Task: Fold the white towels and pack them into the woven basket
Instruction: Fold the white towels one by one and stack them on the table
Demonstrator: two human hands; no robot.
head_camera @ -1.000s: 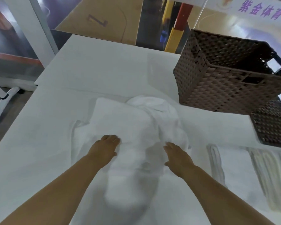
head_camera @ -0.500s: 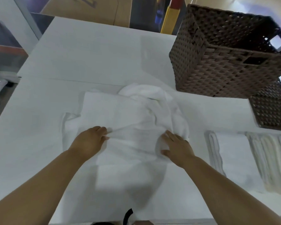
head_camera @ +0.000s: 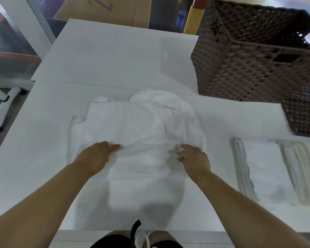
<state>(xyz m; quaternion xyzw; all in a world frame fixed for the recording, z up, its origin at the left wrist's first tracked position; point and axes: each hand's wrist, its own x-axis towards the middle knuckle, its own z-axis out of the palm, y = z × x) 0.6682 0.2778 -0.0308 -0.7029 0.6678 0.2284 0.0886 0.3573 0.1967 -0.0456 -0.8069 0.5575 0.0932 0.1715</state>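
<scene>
A rumpled white towel [head_camera: 141, 126] lies spread in the middle of the white table [head_camera: 115, 59]. My left hand [head_camera: 97, 155] sits on its near left part, fingertips pinching the cloth. On the near right part, my right hand [head_camera: 192, 156] has its fingers curled into the fabric. A taut crease runs between the two hands. The large brown woven basket [head_camera: 240, 68] stands at the back right, apart from the towel, and what little of its inside shows is dark.
A smaller woven basket [head_camera: 302, 113] sits just right of the big one. A folded white towel [head_camera: 265, 169] and a ribbed cream one [head_camera: 304, 169] lie on the table at the right. White frame legs and floor show beyond the table's left edge.
Both hands went from lying flat on the towel to gathering cloth under their fingers, pulling a crease taut between them. The view has tilted down toward the table's near edge.
</scene>
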